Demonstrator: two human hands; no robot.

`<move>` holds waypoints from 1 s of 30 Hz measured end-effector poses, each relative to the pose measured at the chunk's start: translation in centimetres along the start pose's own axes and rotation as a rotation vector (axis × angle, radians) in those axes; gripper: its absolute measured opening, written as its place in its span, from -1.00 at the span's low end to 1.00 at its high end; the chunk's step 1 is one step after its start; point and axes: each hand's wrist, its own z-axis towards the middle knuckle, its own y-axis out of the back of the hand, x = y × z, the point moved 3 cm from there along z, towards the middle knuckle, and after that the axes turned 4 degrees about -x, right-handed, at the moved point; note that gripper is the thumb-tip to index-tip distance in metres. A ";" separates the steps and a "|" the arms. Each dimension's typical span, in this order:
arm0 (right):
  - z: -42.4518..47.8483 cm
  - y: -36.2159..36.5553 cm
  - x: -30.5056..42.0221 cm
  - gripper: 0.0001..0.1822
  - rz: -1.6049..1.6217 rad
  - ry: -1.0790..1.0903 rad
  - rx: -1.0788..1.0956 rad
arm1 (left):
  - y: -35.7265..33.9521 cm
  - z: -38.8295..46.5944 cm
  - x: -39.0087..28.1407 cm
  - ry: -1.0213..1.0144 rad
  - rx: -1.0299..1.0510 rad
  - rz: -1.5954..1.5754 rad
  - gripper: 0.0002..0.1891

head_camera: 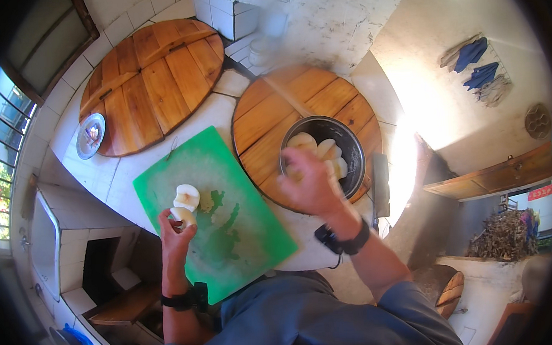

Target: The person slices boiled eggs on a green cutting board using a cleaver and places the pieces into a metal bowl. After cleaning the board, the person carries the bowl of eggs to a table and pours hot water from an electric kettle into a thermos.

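Note:
My left hand (177, 231) pinches a pale peeled fruit piece (183, 215) with a hollowed core at the left side of a green cutting board (260, 239). Touching it, a second peeled fruit piece (188, 197) lies on the board, its cut face up. Wet patches darken the board's middle. My right hand (311, 182), blurred by motion, hovers over the left side of a dark metal pot (357, 180) with its fingers apart. Several peeled fruit pieces (328, 150) sit inside the pot; the hand hides some of them.
Under the pot is a round wooden lid (259, 126); a second wooden lid (173, 86) lies farther left. A metal plate (91, 135) with scraps overlaps that lid's edge. A cleaver (380, 185) rests along the right side of the tiled counter (121, 176).

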 end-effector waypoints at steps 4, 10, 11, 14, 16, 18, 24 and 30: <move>-2.5 -9.0 3.7 -0.37 0.096 0.094 0.230 | 0.8 -1.2 -0.5 -0.010 -0.014 -0.067 -0.29; -0.8 -18.7 7.8 -0.16 -0.087 0.119 0.518 | 4.6 -3.4 1.5 -0.025 -0.064 -0.001 -0.26; -0.7 -20.4 8.0 -0.18 -0.145 0.154 0.497 | 5.1 -3.7 2.4 -0.042 -0.061 0.008 -0.26; -0.4 -25.1 7.1 -0.24 -0.304 0.178 0.513 | 5.7 -5.4 1.8 0.003 -0.077 0.002 -0.29; -0.3 -27.3 6.1 -0.30 -0.313 0.115 0.623 | 5.5 -6.2 1.0 0.012 -0.038 -0.116 -0.31; -0.5 -27.0 5.6 -0.35 -0.296 0.094 0.653 | 5.3 -6.3 -0.3 0.001 -0.019 -0.138 -0.30; -2.8 -15.5 6.2 -0.42 -0.062 -0.045 0.561 | 2.0 -6.3 -6.7 -0.131 0.108 -0.142 -0.26; -1.7 0.7 2.3 -0.34 -0.177 -0.140 0.215 | -4.3 -6.2 -11.9 -0.343 0.277 -0.055 -0.23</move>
